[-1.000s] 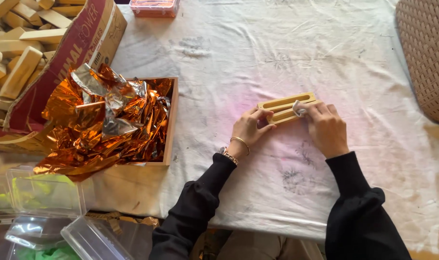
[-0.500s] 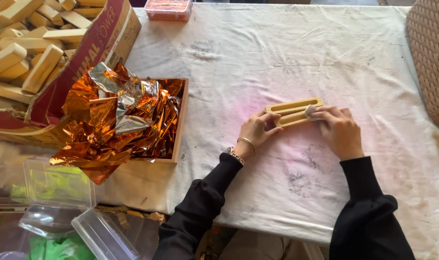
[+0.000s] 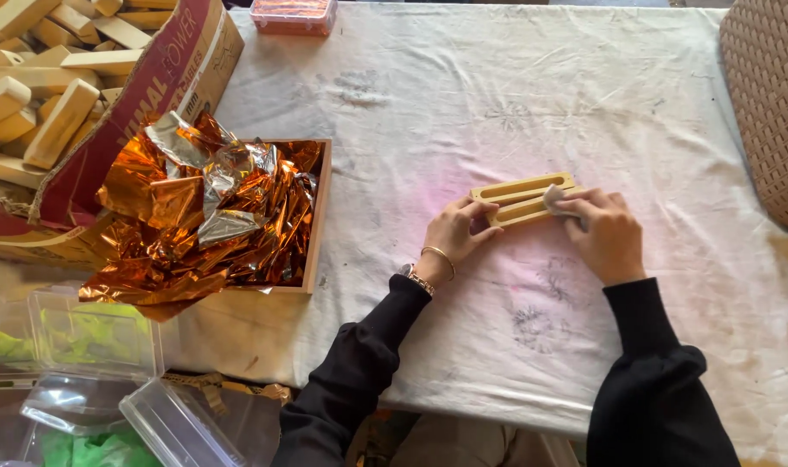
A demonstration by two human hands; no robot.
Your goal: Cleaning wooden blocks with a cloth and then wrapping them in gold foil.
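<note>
1. A small wooden block (image 3: 522, 199) with two long slots lies flat on the bench (image 3: 463, 104), between the two hands and touching both.
2. The left hand (image 3: 456, 235) holds the near left end of the block, thumb and curled fingers pinching its edge; a thin bangle and a watch sit at its wrist.
3. The right hand (image 3: 603, 233) rests on the right end of the block, fingers closed around a small grey pad (image 3: 553, 199) that is pressed against the wood at the end of the nearer slot.
4. Both arms wear black sleeves that come up from the bottom edge of the view.
5. Under the hands the bench is covered by a stained white cloth, with faint pink and grey marks just around and below the block.
6. Well to the left of the left hand stands a shallow wooden tray (image 3: 318, 216) filled with crumpled orange and silver foil (image 3: 205, 216), which spills over its near edge.
7. Further left, beyond the tray, an open cardboard box (image 3: 165, 78) holds many pale wooden blocks (image 3: 39, 104) piled loosely.
8. Low on the left, below the bench edge, lie clear plastic boxes (image 3: 108, 346), some with green material inside.
9. Far beyond the left hand, at the top edge, sits a small pink container (image 3: 292, 15).
10. To the right of the right hand, at the view's edge, is a woven basket (image 3: 770, 104).
</note>
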